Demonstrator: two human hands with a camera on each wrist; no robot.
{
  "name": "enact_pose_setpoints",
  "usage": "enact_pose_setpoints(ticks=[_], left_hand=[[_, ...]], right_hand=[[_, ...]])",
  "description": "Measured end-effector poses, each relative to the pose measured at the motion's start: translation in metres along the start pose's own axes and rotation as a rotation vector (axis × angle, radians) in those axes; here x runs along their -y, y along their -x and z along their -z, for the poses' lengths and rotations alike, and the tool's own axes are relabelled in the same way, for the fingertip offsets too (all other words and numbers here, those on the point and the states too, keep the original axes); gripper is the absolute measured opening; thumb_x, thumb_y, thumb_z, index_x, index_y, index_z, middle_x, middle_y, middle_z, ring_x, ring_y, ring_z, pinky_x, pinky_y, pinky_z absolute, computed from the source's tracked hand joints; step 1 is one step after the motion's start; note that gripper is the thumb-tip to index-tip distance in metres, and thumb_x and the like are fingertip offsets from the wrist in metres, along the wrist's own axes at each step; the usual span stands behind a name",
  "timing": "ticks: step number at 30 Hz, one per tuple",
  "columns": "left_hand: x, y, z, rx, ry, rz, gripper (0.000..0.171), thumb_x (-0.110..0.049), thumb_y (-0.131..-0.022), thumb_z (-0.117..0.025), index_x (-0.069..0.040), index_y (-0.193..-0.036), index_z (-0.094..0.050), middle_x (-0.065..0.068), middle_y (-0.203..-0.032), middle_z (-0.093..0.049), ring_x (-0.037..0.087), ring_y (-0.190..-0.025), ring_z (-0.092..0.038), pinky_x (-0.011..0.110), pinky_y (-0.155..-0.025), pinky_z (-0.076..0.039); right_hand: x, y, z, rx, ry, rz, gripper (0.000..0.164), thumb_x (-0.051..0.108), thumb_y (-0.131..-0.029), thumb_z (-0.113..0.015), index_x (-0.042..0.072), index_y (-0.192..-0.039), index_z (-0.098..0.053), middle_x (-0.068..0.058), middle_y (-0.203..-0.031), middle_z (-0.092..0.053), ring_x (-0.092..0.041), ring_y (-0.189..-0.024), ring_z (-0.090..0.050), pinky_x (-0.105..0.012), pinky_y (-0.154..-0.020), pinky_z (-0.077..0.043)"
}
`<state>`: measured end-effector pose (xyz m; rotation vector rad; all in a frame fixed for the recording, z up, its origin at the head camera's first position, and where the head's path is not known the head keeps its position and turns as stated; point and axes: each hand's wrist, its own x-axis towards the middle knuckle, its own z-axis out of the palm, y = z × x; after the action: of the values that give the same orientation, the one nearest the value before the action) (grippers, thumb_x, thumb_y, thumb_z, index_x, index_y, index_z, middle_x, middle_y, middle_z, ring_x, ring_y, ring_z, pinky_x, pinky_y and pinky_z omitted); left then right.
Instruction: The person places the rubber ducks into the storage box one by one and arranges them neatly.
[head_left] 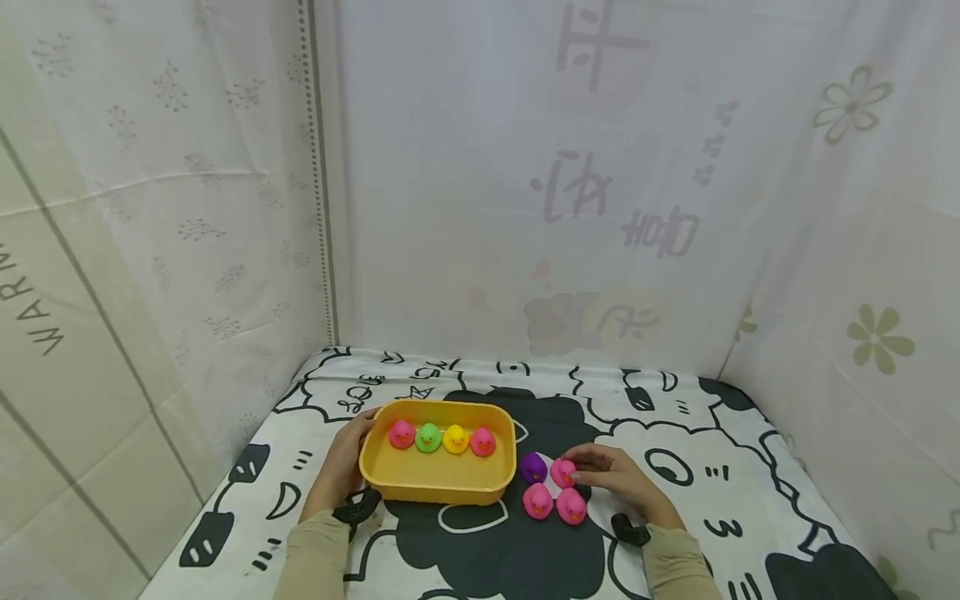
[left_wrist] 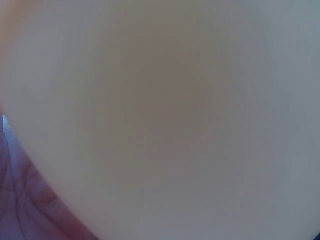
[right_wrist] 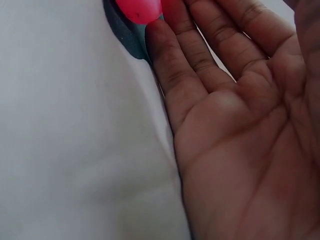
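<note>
Pinching the back-right pink duck (head_left: 560, 473) with my right grip (head_left: 613, 477), right of the yellow tray (head_left: 442, 482), per head view; left grip (head_left: 347, 458) at tray, can't tell if closed. Left wrist: mostly blur. Right wrist: duck, cropped. Seems like pick-up; calls for steady lifting imo.

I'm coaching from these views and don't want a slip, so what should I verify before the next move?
1. Left hand at the yellow tray: ok, it is at the left end.
2. Right hand at a duck: ok, fingers and thumb are at the rear pink duck outside the tray.
3. Firm grip on that duck: cannot tell.
4. Room in the tray: ok, bare floor shows in front of the row containing the green duck.
5. Left wrist view clear: not ok, mostly pale blur.
</note>
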<state>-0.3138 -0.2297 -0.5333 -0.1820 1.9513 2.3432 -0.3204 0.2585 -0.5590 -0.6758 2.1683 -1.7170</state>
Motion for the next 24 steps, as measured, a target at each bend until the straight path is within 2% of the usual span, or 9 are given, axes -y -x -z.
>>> enact_pose_setpoints(ticks=[8,16,20,24], left_hand=[[0.003,0.002,0.005,-0.001,0.001,0.008,0.052,-0.031,-0.105,-0.034,-0.011,-0.153,-0.038,0.013,-0.154,-0.039,0.031,-0.131,-0.046,0.035,-0.103,-0.049],[0.003,0.001,0.002,0.003,-0.016,-0.004,0.051,-0.032,-0.106,-0.032,-0.012,-0.153,-0.037,0.012,-0.154,-0.039,0.031,-0.130,-0.047,0.039,-0.103,-0.049],[0.002,0.000,0.000,-0.013,-0.049,-0.023,0.050,-0.030,-0.107,-0.031,-0.011,-0.152,-0.039,0.012,-0.154,-0.039,0.030,-0.133,-0.045,0.040,-0.107,-0.045],[0.001,0.000,-0.003,-0.045,-0.073,-0.015,0.049,-0.029,-0.106,-0.031,-0.012,-0.151,-0.042,0.011,-0.153,-0.041,0.029,-0.133,-0.045,0.042,-0.108,-0.043]], right_hand=[[0.004,-0.001,-0.006,-0.032,0.032,-0.008,0.039,0.019,-0.090,-0.075,0.005,-0.125,-0.066,-0.015,-0.124,-0.068,-0.027,-0.112,-0.066,-0.032,-0.093,-0.055],[0.008,-0.002,-0.008,-0.057,0.061,-0.040,0.036,0.020,-0.089,-0.076,0.008,-0.123,-0.068,-0.013,-0.120,-0.069,-0.028,-0.111,-0.066,-0.032,-0.091,-0.056],[0.010,-0.003,-0.007,-0.073,0.091,-0.044,0.036,0.022,-0.089,-0.077,0.010,-0.122,-0.068,-0.011,-0.119,-0.070,-0.027,-0.110,-0.067,-0.032,-0.090,-0.056],[0.010,-0.003,-0.006,-0.077,0.101,-0.061,0.036,0.024,-0.089,-0.076,0.012,-0.122,-0.069,-0.009,-0.119,-0.070,-0.026,-0.111,-0.066,-0.031,-0.091,-0.055]])
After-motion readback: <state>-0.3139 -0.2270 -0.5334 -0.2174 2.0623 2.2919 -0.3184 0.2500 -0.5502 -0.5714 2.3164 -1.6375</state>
